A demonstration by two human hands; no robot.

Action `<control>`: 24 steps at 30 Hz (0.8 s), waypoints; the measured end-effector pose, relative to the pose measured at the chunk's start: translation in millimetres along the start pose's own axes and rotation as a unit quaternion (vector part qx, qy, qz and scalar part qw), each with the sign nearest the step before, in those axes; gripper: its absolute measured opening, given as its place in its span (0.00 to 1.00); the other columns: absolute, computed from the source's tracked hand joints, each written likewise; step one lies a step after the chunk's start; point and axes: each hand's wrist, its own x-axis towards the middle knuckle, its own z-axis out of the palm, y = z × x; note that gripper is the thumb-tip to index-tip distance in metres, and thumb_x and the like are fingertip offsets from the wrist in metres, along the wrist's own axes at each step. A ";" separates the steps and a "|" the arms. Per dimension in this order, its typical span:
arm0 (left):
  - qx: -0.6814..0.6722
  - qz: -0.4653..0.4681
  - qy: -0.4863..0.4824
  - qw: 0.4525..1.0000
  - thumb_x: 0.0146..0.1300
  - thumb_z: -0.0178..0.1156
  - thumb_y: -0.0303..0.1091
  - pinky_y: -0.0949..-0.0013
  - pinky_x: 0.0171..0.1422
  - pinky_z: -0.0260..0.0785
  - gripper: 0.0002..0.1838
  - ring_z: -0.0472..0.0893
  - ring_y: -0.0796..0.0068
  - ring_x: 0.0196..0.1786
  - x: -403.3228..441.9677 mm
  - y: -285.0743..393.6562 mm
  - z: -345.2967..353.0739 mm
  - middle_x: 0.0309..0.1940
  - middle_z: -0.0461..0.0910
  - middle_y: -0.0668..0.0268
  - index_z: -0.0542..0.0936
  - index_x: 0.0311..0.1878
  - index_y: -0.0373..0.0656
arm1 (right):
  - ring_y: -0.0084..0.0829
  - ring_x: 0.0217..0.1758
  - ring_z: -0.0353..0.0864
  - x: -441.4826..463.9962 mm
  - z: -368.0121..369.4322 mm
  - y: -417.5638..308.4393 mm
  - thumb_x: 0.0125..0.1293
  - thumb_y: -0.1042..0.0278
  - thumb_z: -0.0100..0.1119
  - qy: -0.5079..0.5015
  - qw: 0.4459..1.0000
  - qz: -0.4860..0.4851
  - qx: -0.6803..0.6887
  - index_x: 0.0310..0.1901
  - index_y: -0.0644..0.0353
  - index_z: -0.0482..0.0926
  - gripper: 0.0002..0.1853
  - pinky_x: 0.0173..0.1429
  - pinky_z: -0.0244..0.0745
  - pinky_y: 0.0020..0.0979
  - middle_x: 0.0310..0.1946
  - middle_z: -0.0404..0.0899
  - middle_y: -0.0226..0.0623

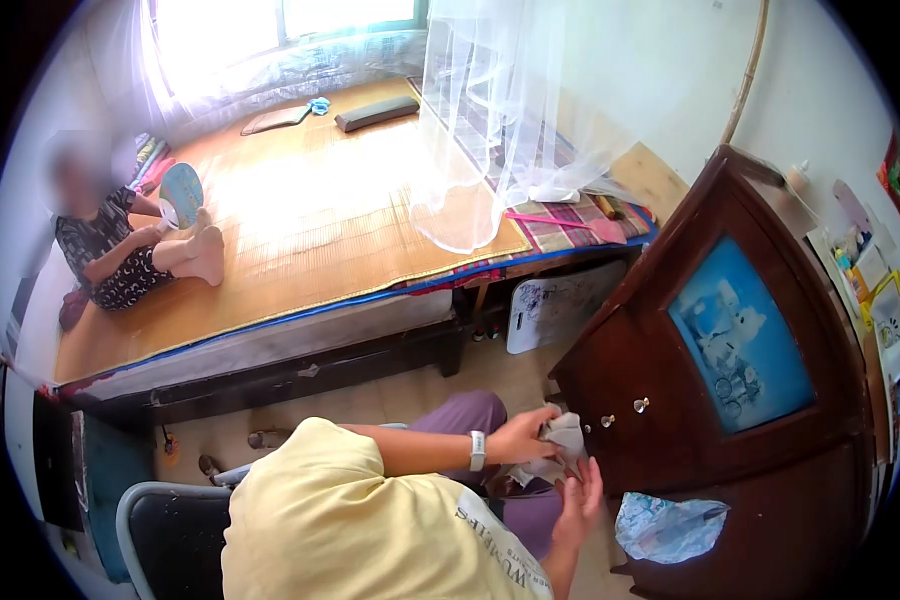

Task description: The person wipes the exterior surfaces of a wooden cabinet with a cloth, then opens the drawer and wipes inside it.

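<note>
My left hand [523, 436], with a pale watch on its wrist, is closed on a crumpled light grey cloth-like item [565, 436] above my lap. Just below it, my right hand [578, 502] has its fingers stretched out, with the fingertips close to the item's lower edge. Whether they touch it is hard to tell. Under both hands are purple-clad legs [530, 515]. A blue and white plastic bag [672, 527] lies to the right of my right hand, by the dark wooden cabinet [625, 350].
Beyond stands a bed with a woven mat [300, 225] and a white mosquito net [470, 130]. A person [105, 235] sits on it with a round fan [181, 190]. A white board [560, 303] leans below the bed; a chair [160, 490] is behind me.
</note>
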 end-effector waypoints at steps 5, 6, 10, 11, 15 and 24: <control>-0.224 -0.053 -0.120 0.966 0.63 0.58 0.30 0.71 0.52 0.68 0.27 0.73 0.78 0.48 1.7 -9.0 37.9 0.46 0.75 0.63 0.63 0.64 0.43 | 0.33 0.63 0.67 16.0 -4.5 28.8 0.61 0.74 0.63 -0.068 0.996 -0.005 0.053 0.68 0.61 0.56 0.36 0.64 0.64 0.31 0.61 0.65 0.41; -0.280 -0.052 -0.167 0.944 0.64 0.56 0.29 0.71 0.53 0.68 0.26 0.72 0.78 0.51 2.9 -4.3 35.6 0.49 0.74 0.63 0.62 0.65 0.44 | 0.33 0.62 0.67 18.2 -10.0 33.5 0.60 0.75 0.63 -0.029 0.994 0.036 0.095 0.68 0.62 0.56 0.37 0.64 0.64 0.32 0.61 0.65 0.41; -0.230 -0.092 -0.204 0.947 0.65 0.55 0.29 0.73 0.48 0.71 0.25 0.76 0.80 0.44 8.8 -7.4 22.8 0.43 0.78 0.65 0.63 0.65 0.44 | 0.36 0.57 0.73 23.8 -35.3 49.4 0.63 0.74 0.57 -0.022 0.973 0.100 0.208 0.64 0.64 0.62 0.28 0.59 0.70 0.35 0.56 0.71 0.42; -0.183 -0.084 -0.211 0.957 0.66 0.54 0.30 0.74 0.45 0.72 0.24 0.77 0.81 0.41 10.0 -14.6 21.2 0.40 0.79 0.66 0.64 0.65 0.44 | 0.37 0.56 0.74 23.8 -33.5 50.4 0.64 0.70 0.54 0.011 0.976 0.105 0.189 0.63 0.63 0.65 0.25 0.57 0.72 0.36 0.55 0.72 0.43; -0.126 -0.056 -0.113 0.984 0.66 0.54 0.31 0.75 0.41 0.73 0.19 0.80 0.80 0.35 13.7 -38.5 3.3 0.34 0.80 0.66 0.69 0.60 0.41 | 0.37 0.56 0.74 34.3 -56.3 68.6 0.65 0.61 0.53 0.062 0.947 0.187 0.253 0.62 0.61 0.66 0.25 0.57 0.71 0.38 0.55 0.72 0.41; -0.097 -0.040 -0.092 0.990 0.63 0.53 0.30 0.70 0.41 0.75 0.16 0.82 0.75 0.36 35.6 -34.2 5.3 0.34 0.81 0.61 0.71 0.54 0.36 | 0.36 0.59 0.73 35.4 -56.5 42.0 0.68 0.50 0.45 0.070 0.930 0.100 0.346 0.63 0.56 0.68 0.26 0.60 0.69 0.38 0.58 0.73 0.34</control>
